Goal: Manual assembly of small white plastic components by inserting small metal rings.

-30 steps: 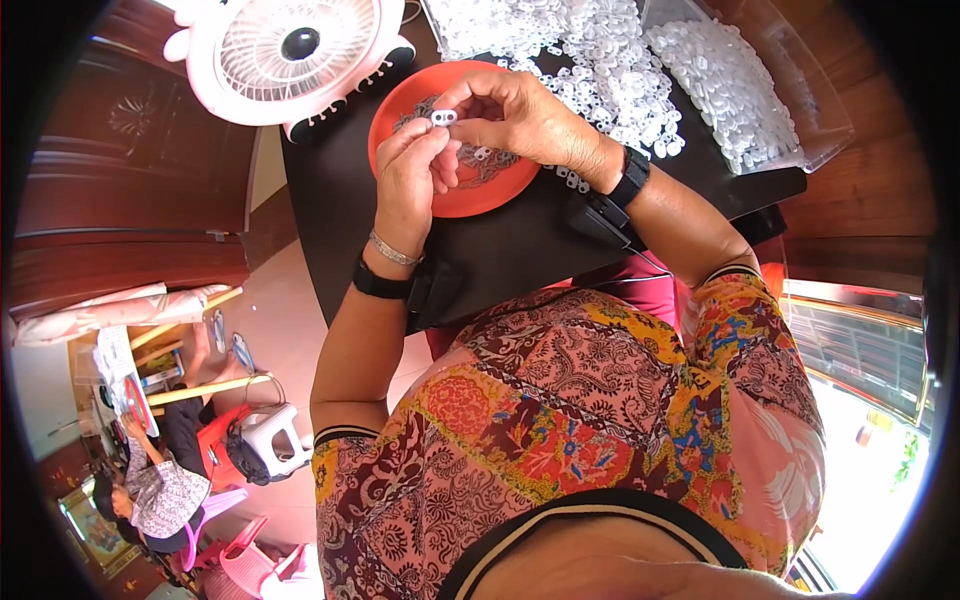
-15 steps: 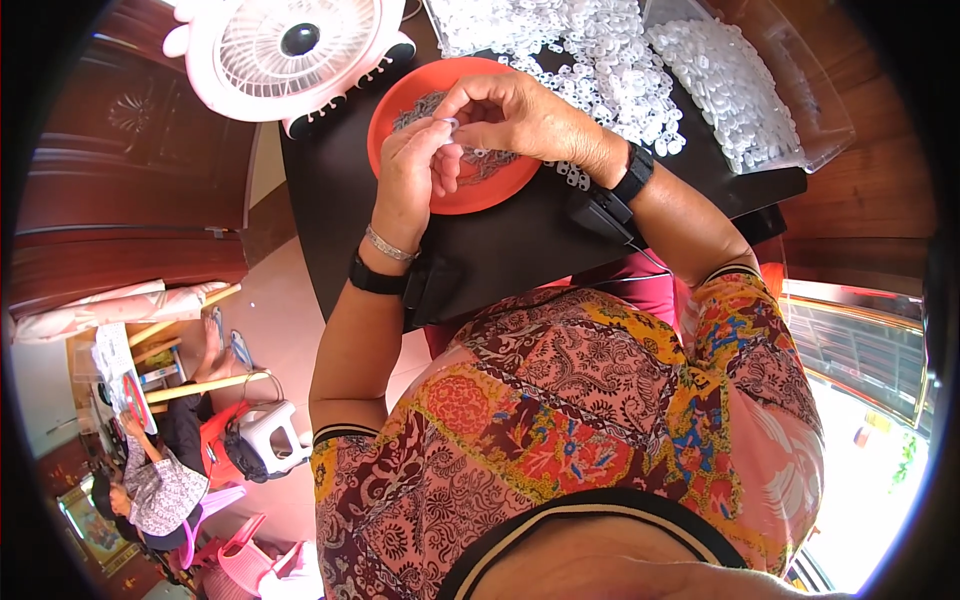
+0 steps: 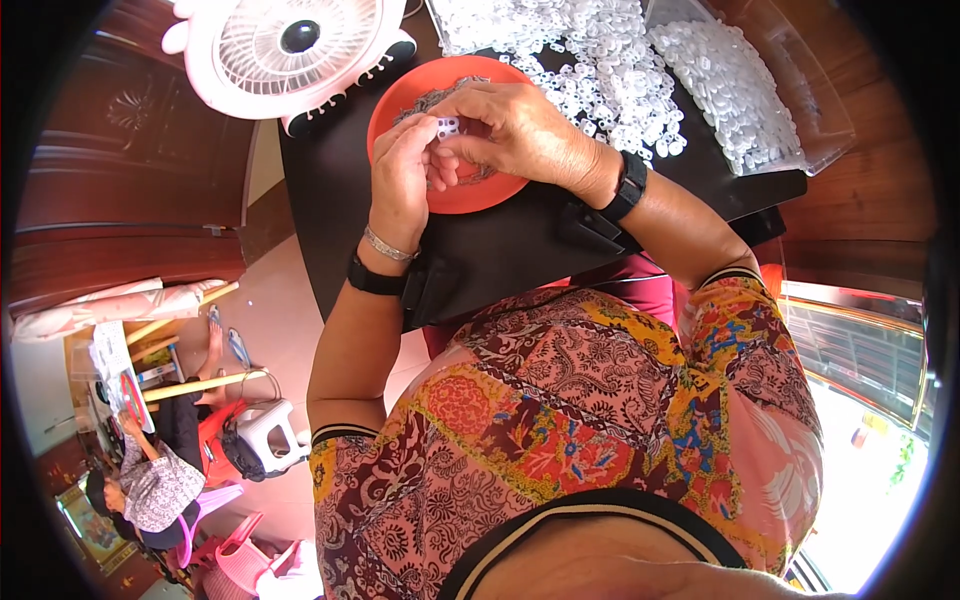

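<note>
- Your left hand and right hand meet over the orange bowl on the black surface; fingertips of both are pinched together on a small white plastic piece.
- The piece sits between the two hands, above the bowl's upper-left part, not resting on it. It is too small to tell its long axis or which way it points; two dark spots show on the face turned up.
- Left hand: fingers curled narrow, thumb and forefinger closed on the piece. Right hand: fingers bent over the top, tips touching the same piece.
- The bowl holds a thin scatter of grey bits near its far rim.
- Beyond the bowl, a loose heap of white pieces lies on the surface; to its right, a clear plastic bag full of the same white pieces.
- A pink and white fan stands at the far left edge, grille facing up toward you.
- No labels legible on any package.
</note>
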A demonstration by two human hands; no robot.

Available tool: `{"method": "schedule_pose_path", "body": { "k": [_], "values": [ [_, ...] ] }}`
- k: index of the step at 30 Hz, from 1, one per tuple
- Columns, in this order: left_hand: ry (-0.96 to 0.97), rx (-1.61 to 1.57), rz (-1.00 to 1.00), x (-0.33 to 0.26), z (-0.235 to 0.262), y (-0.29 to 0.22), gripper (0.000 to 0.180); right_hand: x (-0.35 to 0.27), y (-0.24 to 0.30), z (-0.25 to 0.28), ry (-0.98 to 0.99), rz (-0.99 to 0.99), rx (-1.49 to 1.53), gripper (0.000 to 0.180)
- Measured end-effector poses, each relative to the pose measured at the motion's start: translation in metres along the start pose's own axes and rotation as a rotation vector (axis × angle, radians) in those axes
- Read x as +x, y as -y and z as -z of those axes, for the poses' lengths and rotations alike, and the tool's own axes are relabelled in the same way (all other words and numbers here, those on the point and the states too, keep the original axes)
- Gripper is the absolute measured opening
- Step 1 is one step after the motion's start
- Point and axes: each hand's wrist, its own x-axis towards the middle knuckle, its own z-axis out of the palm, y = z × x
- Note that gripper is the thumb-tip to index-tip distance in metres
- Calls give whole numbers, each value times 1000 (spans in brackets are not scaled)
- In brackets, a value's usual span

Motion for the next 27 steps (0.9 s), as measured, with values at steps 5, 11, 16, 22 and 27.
{"method": "schedule_pose_path", "body": {
  "k": [5,11,16,22,27],
  "values": [
    [18,24,-40,-1,-1,-1,25,0,-4,-1,-18,69,-13,29],
    [30,56,-102,-1,-2,-1,25,-1,0,0,-5,34,48,29],
    [4,69,-137,-3,-5,-1,25,-1,-1,1,-30,66,72,26],
    [66,145,-179,-6,0,-2,29,-1,4,2,15,-22,200,20],
    [60,161,-209,-10,-2,-4,29,1,10,4,-50,63,104,17]
  ]
}}
